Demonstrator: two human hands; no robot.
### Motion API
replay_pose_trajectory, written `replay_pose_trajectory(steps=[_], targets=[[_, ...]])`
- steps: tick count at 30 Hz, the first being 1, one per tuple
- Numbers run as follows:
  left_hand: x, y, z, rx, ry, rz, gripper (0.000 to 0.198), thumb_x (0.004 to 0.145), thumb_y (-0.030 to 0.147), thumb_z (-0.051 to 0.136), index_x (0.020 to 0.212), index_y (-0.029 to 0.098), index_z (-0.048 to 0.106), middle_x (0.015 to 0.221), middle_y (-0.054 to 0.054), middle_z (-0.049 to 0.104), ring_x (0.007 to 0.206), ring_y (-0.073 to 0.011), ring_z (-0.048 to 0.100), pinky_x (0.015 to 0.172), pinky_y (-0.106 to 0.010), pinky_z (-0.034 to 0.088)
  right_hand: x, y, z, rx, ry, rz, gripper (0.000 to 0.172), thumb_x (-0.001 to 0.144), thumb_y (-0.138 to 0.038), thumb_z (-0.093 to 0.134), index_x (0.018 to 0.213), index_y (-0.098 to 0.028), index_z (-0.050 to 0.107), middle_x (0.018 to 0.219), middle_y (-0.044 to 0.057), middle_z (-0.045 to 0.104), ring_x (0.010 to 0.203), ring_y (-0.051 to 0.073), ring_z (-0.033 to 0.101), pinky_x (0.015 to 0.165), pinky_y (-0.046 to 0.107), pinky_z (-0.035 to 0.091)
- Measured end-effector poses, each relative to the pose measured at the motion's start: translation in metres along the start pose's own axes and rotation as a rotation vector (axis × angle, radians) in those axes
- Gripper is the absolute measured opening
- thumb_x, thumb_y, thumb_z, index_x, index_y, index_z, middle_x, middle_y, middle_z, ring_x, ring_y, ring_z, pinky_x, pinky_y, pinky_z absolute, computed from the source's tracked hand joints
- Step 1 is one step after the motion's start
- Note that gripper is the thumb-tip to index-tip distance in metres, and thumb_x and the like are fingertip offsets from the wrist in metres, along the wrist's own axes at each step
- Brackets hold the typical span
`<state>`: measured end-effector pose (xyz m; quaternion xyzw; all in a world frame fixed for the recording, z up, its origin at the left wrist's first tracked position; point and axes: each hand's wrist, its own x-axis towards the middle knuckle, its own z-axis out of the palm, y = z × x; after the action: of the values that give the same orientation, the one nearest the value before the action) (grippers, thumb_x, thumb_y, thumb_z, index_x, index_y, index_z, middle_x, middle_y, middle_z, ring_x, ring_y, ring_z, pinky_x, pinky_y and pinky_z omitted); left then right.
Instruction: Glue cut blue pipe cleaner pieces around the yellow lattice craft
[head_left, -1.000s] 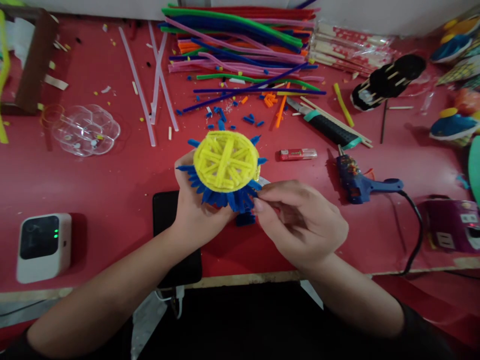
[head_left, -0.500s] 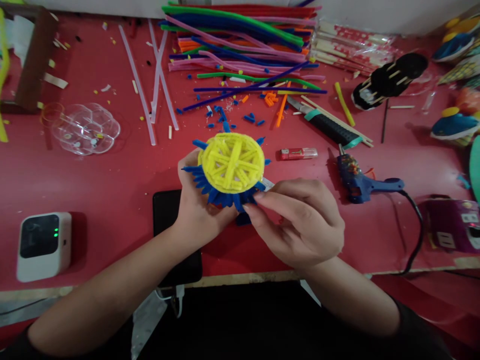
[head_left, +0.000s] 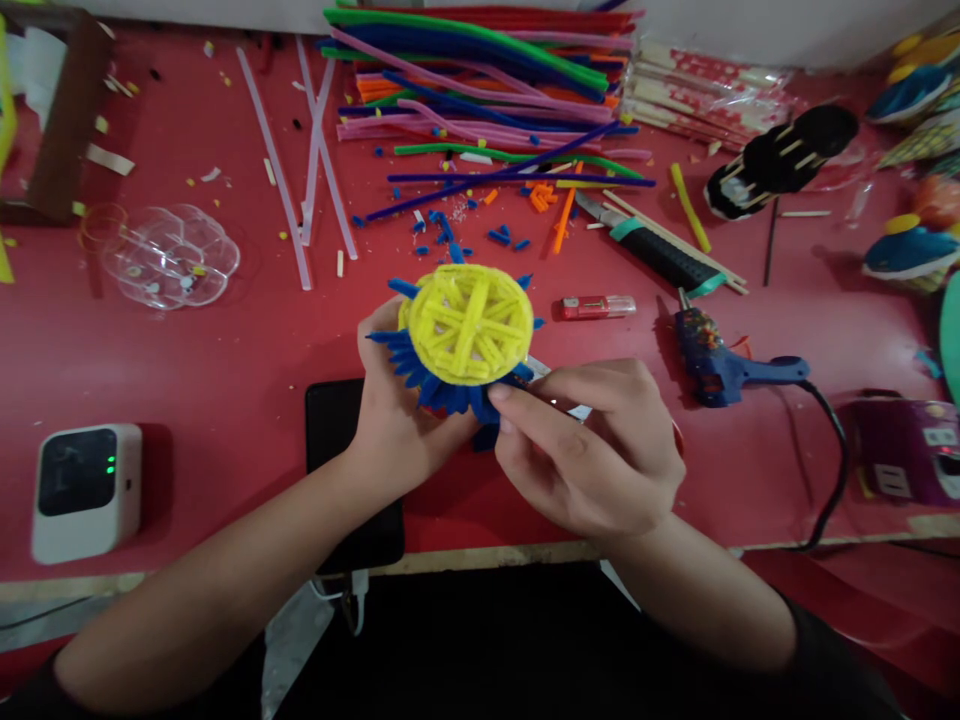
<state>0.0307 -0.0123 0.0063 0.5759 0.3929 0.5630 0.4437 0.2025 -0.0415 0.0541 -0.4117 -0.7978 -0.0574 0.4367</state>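
Note:
A pipe-cleaner craft piece (head_left: 470,325) is up in front of me, with a round yellow spoked top and blue fuzzy spikes fanning out beneath it. My left hand (head_left: 397,410) is closed around it from the left and below. At its lower right edge, my right hand (head_left: 592,440) is closed, with thumb and forefinger touching the blue spikes. A thin dark, shiny object shows between the right fingers, and a bit of red shows behind that hand. Its kind is too hidden to tell.
Coloured pipe cleaners (head_left: 480,70) lie at the back. To the right are a utility knife (head_left: 667,255), a red lighter (head_left: 598,307), a glue gun (head_left: 720,355) and a black figure (head_left: 787,160). At left are a clear dish (head_left: 172,258), a white device (head_left: 88,492) and a phone (head_left: 367,530).
The craft piece has shifted slightly to the right. My right fingers have turned a little, and a dark, shiny object now shows between them.

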Motion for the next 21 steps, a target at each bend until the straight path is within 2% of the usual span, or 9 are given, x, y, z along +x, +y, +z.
replay_pose_trajectory(steps=[3, 7, 10, 14, 18, 21], targets=[[0.000, 0.004, 0.001, 0.067, -0.058, 0.030, 0.074, 0.068, 0.034, 0.090, 0.123, 0.033, 0.041, 0.123, -0.005, 0.060, 0.115, -0.0240, 0.065, 0.102, -0.042, 0.056, 0.000, 0.000, 0.001, -0.005, 0.001, 0.028, 0.017, 0.087, -0.011, 0.064, 0.099, -0.018, 0.074, 0.089, 0.006, 0.064, 0.075, 0.016, 0.064, 0.065, 0.032, 0.055], [-0.001, 0.002, 0.000, 0.073, -0.077, 0.066, 0.071, 0.074, 0.033, 0.085, 0.126, 0.032, 0.038, 0.124, -0.005, 0.058, 0.117, -0.0235, 0.063, 0.102, -0.043, 0.055, 0.001, -0.001, 0.002, 0.024, 0.018, -0.007, 0.019, 0.086, -0.011, 0.063, 0.100, -0.016, 0.074, 0.091, 0.007, 0.063, 0.078, 0.016, 0.064, 0.067, 0.032, 0.054], [-0.002, -0.001, -0.002, 0.069, -0.087, 0.080, 0.077, 0.072, 0.032, 0.087, 0.130, 0.031, 0.037, 0.126, -0.006, 0.056, 0.118, -0.0244, 0.062, 0.102, -0.045, 0.054, 0.002, -0.001, 0.003, -0.004, 0.032, 0.004, 0.020, 0.084, -0.012, 0.062, 0.099, -0.016, 0.074, 0.091, 0.007, 0.063, 0.078, 0.017, 0.064, 0.066, 0.034, 0.054], [-0.003, -0.002, -0.002, 0.049, -0.049, 0.025, 0.082, 0.064, 0.034, 0.092, 0.128, 0.029, 0.040, 0.130, -0.008, 0.056, 0.122, -0.0284, 0.060, 0.107, -0.049, 0.050, 0.004, -0.001, 0.002, -0.034, 0.089, 0.012, 0.016, 0.082, -0.017, 0.063, 0.095, -0.022, 0.073, 0.088, 0.004, 0.064, 0.073, 0.017, 0.063, 0.064, 0.034, 0.052], [-0.004, 0.004, 0.000, -0.009, -0.031, -0.069, 0.080, 0.063, 0.037, 0.091, 0.125, 0.031, 0.041, 0.130, -0.007, 0.057, 0.124, -0.0288, 0.061, 0.109, -0.048, 0.049, 0.003, -0.003, 0.002, -0.030, 0.087, 0.054, 0.010, 0.084, -0.024, 0.070, 0.093, -0.026, 0.071, 0.085, 0.002, 0.067, 0.073, 0.017, 0.064, 0.066, 0.035, 0.054], [-0.003, 0.008, 0.002, -0.016, -0.004, -0.107, 0.079, 0.060, 0.039, 0.093, 0.121, 0.035, 0.043, 0.130, -0.005, 0.058, 0.123, -0.0284, 0.061, 0.109, -0.045, 0.051, 0.002, -0.004, 0.003, -0.022, 0.065, 0.058, 0.016, 0.080, -0.024, 0.078, 0.095, -0.025, 0.072, 0.084, 0.002, 0.069, 0.074, 0.018, 0.066, 0.070, 0.037, 0.055]])
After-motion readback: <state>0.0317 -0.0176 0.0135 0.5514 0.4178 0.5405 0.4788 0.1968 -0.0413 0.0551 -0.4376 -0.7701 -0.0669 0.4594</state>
